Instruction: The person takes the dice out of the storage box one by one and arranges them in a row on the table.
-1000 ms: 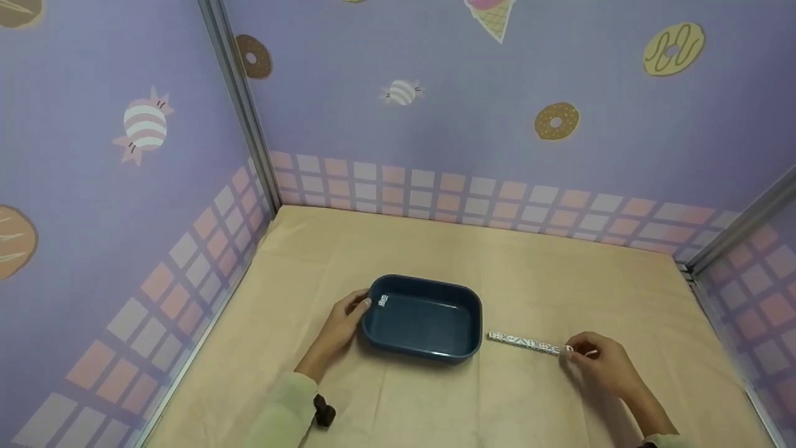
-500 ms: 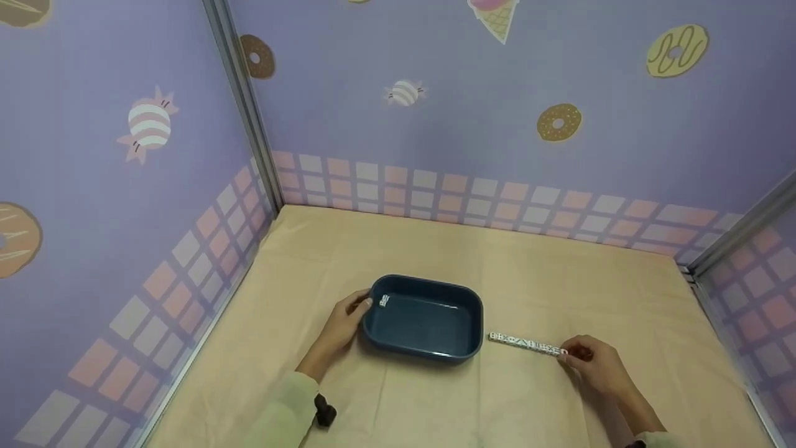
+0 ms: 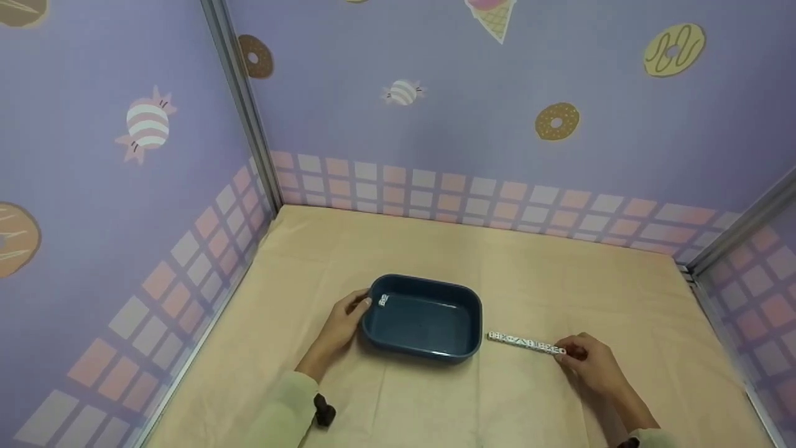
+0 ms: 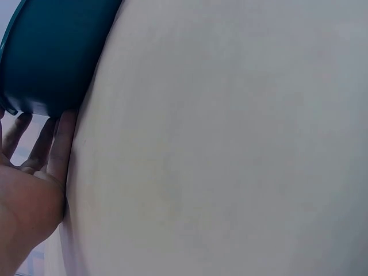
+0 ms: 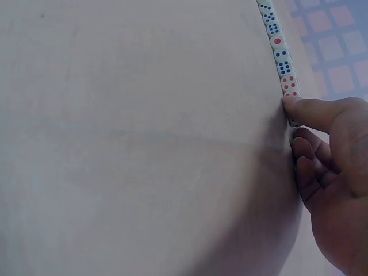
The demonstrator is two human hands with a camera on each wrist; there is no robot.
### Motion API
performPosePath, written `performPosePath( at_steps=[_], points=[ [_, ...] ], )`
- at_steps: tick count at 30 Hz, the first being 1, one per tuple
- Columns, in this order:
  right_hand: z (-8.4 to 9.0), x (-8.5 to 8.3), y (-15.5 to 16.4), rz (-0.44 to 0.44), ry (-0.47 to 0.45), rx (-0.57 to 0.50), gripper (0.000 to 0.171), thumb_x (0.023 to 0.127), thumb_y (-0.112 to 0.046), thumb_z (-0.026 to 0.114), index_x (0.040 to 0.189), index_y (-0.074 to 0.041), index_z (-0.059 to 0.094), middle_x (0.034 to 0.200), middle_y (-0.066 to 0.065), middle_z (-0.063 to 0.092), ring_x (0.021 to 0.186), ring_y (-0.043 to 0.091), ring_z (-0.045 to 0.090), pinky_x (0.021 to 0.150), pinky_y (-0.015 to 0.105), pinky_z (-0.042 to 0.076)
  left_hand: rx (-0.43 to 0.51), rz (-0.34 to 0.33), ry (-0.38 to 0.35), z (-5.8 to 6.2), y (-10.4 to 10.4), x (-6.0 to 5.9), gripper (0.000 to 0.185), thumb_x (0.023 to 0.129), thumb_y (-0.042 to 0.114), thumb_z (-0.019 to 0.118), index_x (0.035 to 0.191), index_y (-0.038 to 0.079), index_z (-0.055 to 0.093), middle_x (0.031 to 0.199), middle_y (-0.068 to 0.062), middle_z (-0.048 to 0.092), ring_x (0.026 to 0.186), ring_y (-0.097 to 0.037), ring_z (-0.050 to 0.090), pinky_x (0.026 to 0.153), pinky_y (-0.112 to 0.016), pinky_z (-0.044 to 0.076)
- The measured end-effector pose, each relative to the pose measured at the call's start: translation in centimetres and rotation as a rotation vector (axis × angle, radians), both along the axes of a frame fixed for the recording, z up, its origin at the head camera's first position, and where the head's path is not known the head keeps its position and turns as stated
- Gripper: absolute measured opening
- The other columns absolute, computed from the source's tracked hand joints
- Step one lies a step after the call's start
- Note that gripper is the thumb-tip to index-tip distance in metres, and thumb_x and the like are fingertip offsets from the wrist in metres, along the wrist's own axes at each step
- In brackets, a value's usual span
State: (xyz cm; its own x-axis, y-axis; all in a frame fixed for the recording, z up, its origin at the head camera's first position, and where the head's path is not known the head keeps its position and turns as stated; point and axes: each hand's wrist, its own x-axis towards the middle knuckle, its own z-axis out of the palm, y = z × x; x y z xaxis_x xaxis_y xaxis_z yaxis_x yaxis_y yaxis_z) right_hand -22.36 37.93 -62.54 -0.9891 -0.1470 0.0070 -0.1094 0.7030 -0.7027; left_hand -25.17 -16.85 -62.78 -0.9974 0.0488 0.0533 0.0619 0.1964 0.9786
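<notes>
A dark blue rectangular dish (image 3: 423, 318) sits on the cloth, and a small white cluster of dice (image 3: 383, 300) lies inside near its left end. My left hand (image 3: 342, 322) grips the dish's left end, thumb at the rim and fingers along the outer wall. In the left wrist view, those fingers (image 4: 61, 146) touch the underside of the dish's wall. To the right of the dish, a straight row of white dice (image 3: 522, 342) with red and blue pips lies on the cloth. My right hand (image 3: 591, 361) pinches the row's right end; the thumb partly covers the end dice.
A beige cloth (image 3: 348, 242) covers the table. Purple walls (image 3: 460, 124) with printed sweets enclose the left, back and right sides. A narrow gap separates the dish's right side from the row's left end.
My right hand has shifted slightly left onto the end of the dice row. A small white piece seen at its fingers earlier no longer shows. My left hand and the dish stay put.
</notes>
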Motion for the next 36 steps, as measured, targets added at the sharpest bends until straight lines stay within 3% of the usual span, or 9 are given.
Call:
performPosePath(
  at_steps=[6, 11, 16, 22, 27, 30, 33, 36],
  points=[
    [0.2, 0.0, 0.1, 0.013, -0.016, 0.012, 0.017, 0.095, -0.010, 0.081, 0.112, -0.014, 0.077, 0.098, 0.003, 0.063, 0.089, 0.020, 0.056, 0.074, 0.026, 0.049, -0.012, -0.011, -0.005, -0.2, -0.1, -0.2, 0.041, 0.112, 0.029, 0.057, 0.147, 0.010, 0.061, 0.143, -0.009, 0.064, 0.135, -0.029, 0.056, 0.118, -0.050, 0.039],
    [1.2, -0.5, 0.0, 0.043, -0.043, 0.032, 0.028, 0.095, -0.025, 0.082, 0.117, -0.009, 0.073, 0.097, 0.004, 0.062, 0.087, 0.020, 0.053, 0.071, 0.028, 0.045, -0.002, -0.014, -0.007, -0.1, -0.1, -0.2, 0.041, 0.111, 0.029, 0.058, 0.147, 0.010, 0.061, 0.142, -0.009, 0.064, 0.134, -0.028, 0.057, 0.117, -0.049, 0.040],
    [3.4, -1.5, -2.2, 0.054, 0.072, 0.047, 0.030, 0.100, -0.022, 0.077, 0.119, 0.000, 0.071, 0.091, 0.005, 0.060, 0.079, 0.020, 0.054, 0.063, 0.027, 0.046, 0.005, -0.005, 0.007, -0.1, -0.1, -0.2, 0.040, 0.111, 0.028, 0.059, 0.146, 0.009, 0.062, 0.141, -0.010, 0.065, 0.133, -0.028, 0.058, 0.117, -0.050, 0.039],
    [6.9, -3.6, -9.7, 0.141, 0.290, -0.033, 0.020, 0.097, -0.015, 0.080, 0.112, -0.003, 0.074, 0.092, 0.000, 0.066, 0.081, 0.017, 0.063, 0.070, 0.030, 0.055, 0.023, 0.007, 0.011, -0.2, 0.0, -0.2, 0.040, 0.111, 0.026, 0.059, 0.145, 0.006, 0.063, 0.141, -0.012, 0.065, 0.131, -0.030, 0.058, 0.116, -0.052, 0.039],
    [8.7, -5.4, -17.3, 0.269, 0.361, -0.142, 0.014, 0.096, -0.015, 0.082, 0.107, -0.008, 0.077, 0.095, -0.001, 0.070, 0.086, 0.017, 0.066, 0.075, 0.040, 0.059, 0.044, 0.014, 0.016, -0.1, 0.0, -0.2, 0.040, 0.111, 0.020, 0.058, 0.146, 0.001, 0.060, 0.141, -0.019, 0.064, 0.134, -0.036, 0.056, 0.117, -0.057, 0.037],
    [8.7, -6.3, -21.1, 0.299, 0.363, -0.207, 0.015, 0.096, -0.012, 0.081, 0.108, -0.005, 0.076, 0.097, 0.001, 0.071, 0.089, 0.017, 0.068, 0.076, 0.038, 0.060, 0.049, 0.016, 0.008, 0.2, 0.1, 0.0, 0.039, 0.111, 0.017, 0.056, 0.145, -0.002, 0.059, 0.141, -0.023, 0.062, 0.135, -0.039, 0.055, 0.118, -0.058, 0.035],
    [7.7, -6.9, -24.1, 0.295, 0.352, -0.280, 0.018, 0.096, -0.010, 0.080, 0.110, 0.000, 0.075, 0.100, 0.004, 0.072, 0.090, 0.018, 0.070, 0.076, 0.032, 0.060, 0.041, 0.002, 0.010, 1.5, 0.4, 0.8, 0.039, 0.112, 0.017, 0.055, 0.145, -0.004, 0.059, 0.140, -0.025, 0.062, 0.133, -0.039, 0.055, 0.117, -0.058, 0.037],
    [6.7, -7.0, -26.7, 0.267, 0.348, -0.339, 0.020, 0.097, -0.010, 0.079, 0.112, 0.002, 0.074, 0.102, 0.006, 0.073, 0.089, 0.018, 0.070, 0.075, 0.029, 0.059, 0.022, -0.016, 0.005, 1.6, 0.2, 0.8, 0.041, 0.112, 0.021, 0.056, 0.146, -0.001, 0.058, 0.140, -0.022, 0.062, 0.132, -0.036, 0.057, 0.115, -0.055, 0.040]
  ],
)
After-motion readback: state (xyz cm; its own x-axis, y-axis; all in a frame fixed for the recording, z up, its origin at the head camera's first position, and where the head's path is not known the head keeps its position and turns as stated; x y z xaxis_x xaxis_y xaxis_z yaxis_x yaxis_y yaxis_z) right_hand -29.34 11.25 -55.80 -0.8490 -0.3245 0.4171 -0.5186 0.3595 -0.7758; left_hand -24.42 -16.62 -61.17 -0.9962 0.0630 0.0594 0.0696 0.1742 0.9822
